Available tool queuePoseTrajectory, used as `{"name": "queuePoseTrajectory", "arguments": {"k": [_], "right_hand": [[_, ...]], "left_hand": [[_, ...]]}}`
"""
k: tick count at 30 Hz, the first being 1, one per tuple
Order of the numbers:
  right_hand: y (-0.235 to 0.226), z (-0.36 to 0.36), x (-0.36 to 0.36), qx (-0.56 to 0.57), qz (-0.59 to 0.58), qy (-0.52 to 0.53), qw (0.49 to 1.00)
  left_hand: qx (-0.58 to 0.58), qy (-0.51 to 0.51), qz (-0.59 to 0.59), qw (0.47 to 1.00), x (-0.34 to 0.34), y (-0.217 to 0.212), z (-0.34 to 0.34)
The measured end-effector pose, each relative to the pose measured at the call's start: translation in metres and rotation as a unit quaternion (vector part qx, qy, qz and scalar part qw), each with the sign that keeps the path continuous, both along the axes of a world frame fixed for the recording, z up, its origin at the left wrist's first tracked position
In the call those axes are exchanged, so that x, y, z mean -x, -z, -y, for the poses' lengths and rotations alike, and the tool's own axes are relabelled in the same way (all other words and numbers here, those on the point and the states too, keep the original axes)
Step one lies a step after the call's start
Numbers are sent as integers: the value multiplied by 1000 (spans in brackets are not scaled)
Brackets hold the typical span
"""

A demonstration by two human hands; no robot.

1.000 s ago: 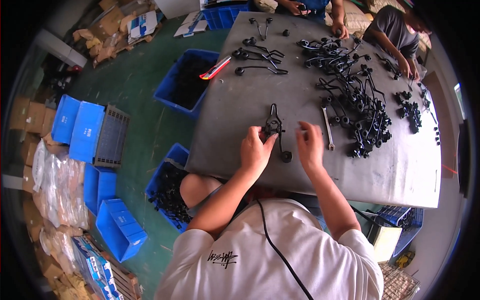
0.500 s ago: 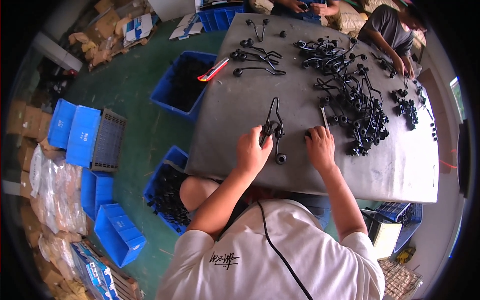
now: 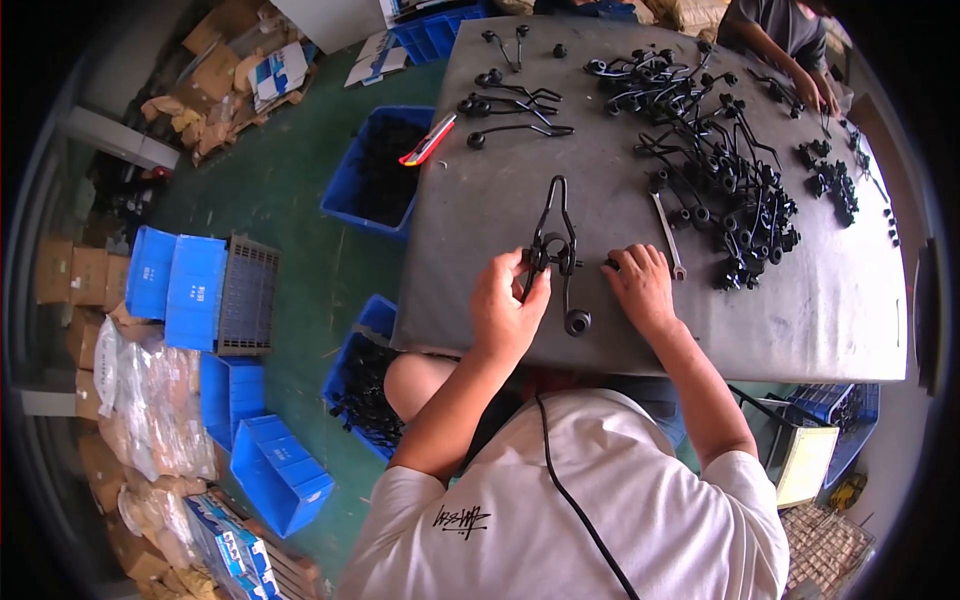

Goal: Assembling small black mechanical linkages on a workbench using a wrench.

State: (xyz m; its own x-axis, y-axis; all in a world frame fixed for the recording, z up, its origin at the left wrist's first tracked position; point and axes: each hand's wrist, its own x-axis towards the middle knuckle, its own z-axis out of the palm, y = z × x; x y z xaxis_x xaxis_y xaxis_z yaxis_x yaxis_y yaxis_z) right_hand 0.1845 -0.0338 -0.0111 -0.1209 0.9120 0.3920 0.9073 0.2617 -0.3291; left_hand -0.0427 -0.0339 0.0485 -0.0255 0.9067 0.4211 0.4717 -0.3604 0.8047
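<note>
My left hand [image 3: 508, 308] pinches a black bent-rod part [image 3: 557, 205] around its round middle fittings. Its narrow loop points away from me, and its near end carries a ring-shaped black bushing [image 3: 577, 322]. To the right, my right hand [image 3: 642, 288] rests low over the grey table [image 3: 480, 220], fingers curled. A small black piece [image 3: 612, 264] shows at its fingertips, mostly hidden by them. Just beyond that hand lies a silver wrench [image 3: 668, 235], untouched.
A tangled heap of black rod parts [image 3: 730, 190] covers the table's right side. Several similar parts [image 3: 510, 105] and a red utility knife [image 3: 428, 140] lie at the far left. Blue bins [image 3: 340, 215] stand beside the table. A co-worker's hands [image 3: 815, 92] are at the far right.
The view has shifted slightly. My right hand has moved away from the wrench, leaving more of it showing. My left hand still grips the bent-rod part.
</note>
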Motion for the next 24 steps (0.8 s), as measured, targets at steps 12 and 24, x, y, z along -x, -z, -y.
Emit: {"name": "queuePoseTrajectory", "arguments": {"k": [12, 24], "right_hand": [[-3, 10, 2, -1, 8, 6, 1000], [-8, 13, 7, -4, -202, 24, 979]], "left_hand": [[-153, 32, -282, 946, -10, -23, 4], [162, 69, 101, 979, -3, 29, -21]]}}
